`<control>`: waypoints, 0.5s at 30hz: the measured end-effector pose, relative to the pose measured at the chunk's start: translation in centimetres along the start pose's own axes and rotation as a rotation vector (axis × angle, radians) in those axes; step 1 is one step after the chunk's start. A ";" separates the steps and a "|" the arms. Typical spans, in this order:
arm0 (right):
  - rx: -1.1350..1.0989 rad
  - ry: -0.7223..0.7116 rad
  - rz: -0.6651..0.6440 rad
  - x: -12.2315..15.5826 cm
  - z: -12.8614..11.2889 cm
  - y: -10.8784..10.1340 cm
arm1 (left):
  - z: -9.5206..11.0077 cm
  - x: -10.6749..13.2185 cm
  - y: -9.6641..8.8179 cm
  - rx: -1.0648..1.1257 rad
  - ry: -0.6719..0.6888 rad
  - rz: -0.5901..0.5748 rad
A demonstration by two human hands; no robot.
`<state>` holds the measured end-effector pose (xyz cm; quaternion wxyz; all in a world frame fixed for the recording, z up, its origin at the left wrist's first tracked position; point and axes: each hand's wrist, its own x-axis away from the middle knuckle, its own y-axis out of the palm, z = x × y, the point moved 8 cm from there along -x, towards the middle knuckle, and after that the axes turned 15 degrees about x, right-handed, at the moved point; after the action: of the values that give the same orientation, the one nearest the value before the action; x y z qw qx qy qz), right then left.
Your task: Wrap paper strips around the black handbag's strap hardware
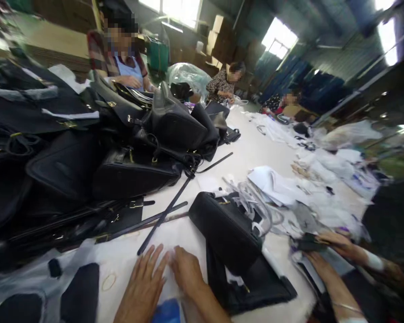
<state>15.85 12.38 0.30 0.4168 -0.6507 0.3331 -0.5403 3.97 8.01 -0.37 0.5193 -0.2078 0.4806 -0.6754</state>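
Observation:
My left hand (144,280) lies palm down with its fingers spread on a white sheet (185,233) on the table. Close beside it, my right hand (190,273) rests on the same sheet, its fingers partly bent and partly hidden behind its back. Nothing shows gripped in either hand. A black leather bag (227,231) leans to the right of my right hand, with its flap part spread below. Beyond my left fingertips lies a narrow dark strap (161,220). Something blue (167,311) shows between my forearms.
Black bags (134,172) are piled on the left. Dark cut pieces (80,291) lie at front left. White wrapping (272,184) and grey-white cords (247,197) are at right. A co-worker's hands (330,264) handle a dark piece at far right. Other people sit across the table.

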 end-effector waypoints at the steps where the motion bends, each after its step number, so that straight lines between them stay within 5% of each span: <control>1: 0.021 -0.041 -0.016 0.1 -0.4 -1.1 | -0.1 -0.2 1.1 -0.008 0.017 -0.007; 3: 0.065 -0.082 -0.001 0.0 -0.1 -5.2 | -0.5 -0.5 2.7 -0.013 0.018 -0.018; 4: 0.046 -0.086 0.115 -0.3 0.6 -8.6 | -0.8 -0.5 3.2 -0.008 0.006 -0.028; 6: 0.038 -0.029 0.343 -1.6 3.6 -15.8 | -1.4 -0.3 3.8 0.006 -0.019 -0.056; 8: 0.138 0.080 0.393 -4.7 7.9 -20.7 | -1.7 -0.1 3.9 0.015 -0.010 -0.057; 11: 0.219 0.322 0.224 -11.0 15.6 -22.6 | -2.0 0.2 4.0 0.006 0.037 -0.015; 15: 0.199 0.415 0.072 -17.9 21.3 -19.7 | -2.1 0.3 4.9 -0.014 0.059 0.100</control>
<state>32.95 40.52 8.99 0.4206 -0.4691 0.3800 -0.6773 4.66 8.71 -5.65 0.5364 -0.1674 0.5102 -0.6511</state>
